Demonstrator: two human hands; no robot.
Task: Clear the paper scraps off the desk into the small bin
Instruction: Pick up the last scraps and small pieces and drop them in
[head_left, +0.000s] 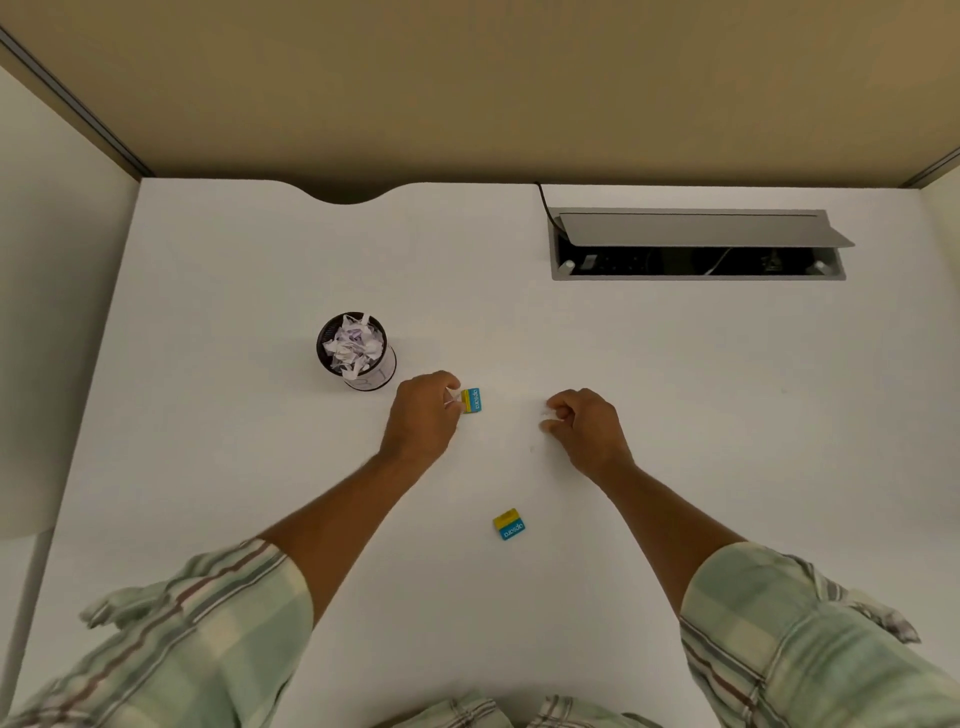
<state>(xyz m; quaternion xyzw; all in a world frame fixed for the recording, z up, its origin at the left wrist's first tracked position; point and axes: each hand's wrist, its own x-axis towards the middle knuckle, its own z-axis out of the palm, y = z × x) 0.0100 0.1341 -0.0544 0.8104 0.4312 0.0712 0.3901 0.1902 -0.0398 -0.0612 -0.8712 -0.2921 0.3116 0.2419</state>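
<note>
One head-worn wide-angle view — looking steeply down from close above the desk (675, 415); facing forward.

"apsara" is printed in white on the blue half of the eraser (471, 400) at mid-desk (260, 260). The second eraser (508, 524), nearer the front edge, bears the same word. Faint marks on the bin (375, 382) cannot be read.

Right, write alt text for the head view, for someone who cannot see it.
A person's left hand pinches a white paper scrap beside a small black bin stuffed with crumpled paper on a white desk. The right hand rests curled nearby. One blue-and-yellow eraser lies by the left hand, a second eraser nearer the person.
</note>
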